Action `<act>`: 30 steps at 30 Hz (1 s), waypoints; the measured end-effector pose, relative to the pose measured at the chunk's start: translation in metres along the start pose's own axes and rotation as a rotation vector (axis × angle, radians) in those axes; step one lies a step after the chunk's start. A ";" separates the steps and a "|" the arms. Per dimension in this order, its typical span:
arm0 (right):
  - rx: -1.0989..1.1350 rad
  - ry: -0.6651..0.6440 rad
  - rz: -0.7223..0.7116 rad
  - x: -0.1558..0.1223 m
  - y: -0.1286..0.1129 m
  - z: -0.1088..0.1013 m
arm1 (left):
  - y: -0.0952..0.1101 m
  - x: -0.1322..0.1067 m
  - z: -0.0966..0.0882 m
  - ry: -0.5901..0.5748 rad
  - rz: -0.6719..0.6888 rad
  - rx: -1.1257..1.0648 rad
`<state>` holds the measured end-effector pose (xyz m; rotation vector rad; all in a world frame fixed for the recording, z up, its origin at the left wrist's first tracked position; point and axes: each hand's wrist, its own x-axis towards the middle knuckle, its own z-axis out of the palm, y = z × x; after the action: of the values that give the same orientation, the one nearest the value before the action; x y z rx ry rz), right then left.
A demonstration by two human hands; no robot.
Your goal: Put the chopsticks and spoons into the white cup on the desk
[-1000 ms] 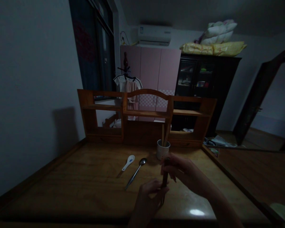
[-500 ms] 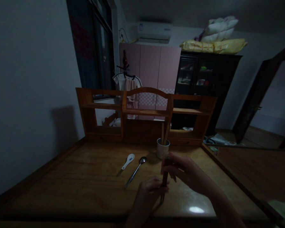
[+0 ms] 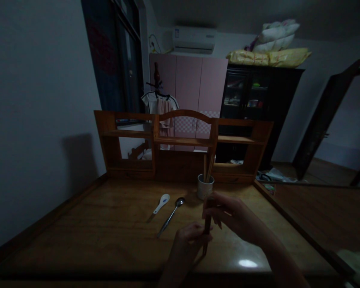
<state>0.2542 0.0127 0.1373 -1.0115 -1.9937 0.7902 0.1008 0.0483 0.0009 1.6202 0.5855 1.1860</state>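
Observation:
Dark brown chopsticks [image 3: 208,223] stand nearly upright between my two hands, their lower ends at or just above the table. My left hand [image 3: 189,240] is closed around their lower part. Higher up, my right hand [image 3: 228,214] pinches the upper part from above, its fingers hiding the top ends. Just behind my right hand is a white cup [image 3: 204,188] with several light wooden chopsticks [image 3: 207,170] standing in it. To the left lie a metal spoon [image 3: 172,216] with a long handle and a white ceramic spoon [image 3: 162,203] with a blue mark.
The wooden table [image 3: 108,232] has a raised edge on the right and a wooden shelf unit [image 3: 183,141] along its back. A white wall [image 3: 42,120] rises at the left. Behind stand a pink wardrobe [image 3: 188,84] and a dark cabinet [image 3: 283,96].
Both hands keep their hold on the dark chopsticks and barely move. The lower tips, slightly apart before, now look closer together. The whole view shifts slightly.

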 end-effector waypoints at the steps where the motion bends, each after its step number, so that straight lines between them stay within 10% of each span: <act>1: -0.007 0.002 -0.001 0.000 0.000 0.000 | 0.000 0.000 0.000 0.001 -0.001 -0.006; 30: -0.041 0.065 -0.016 -0.010 0.015 -0.022 | 0.012 0.012 0.017 -0.034 -0.021 0.152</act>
<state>0.2821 0.0155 0.1340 -1.0304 -1.9671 0.7013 0.1192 0.0462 0.0166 1.7540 0.6827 1.1195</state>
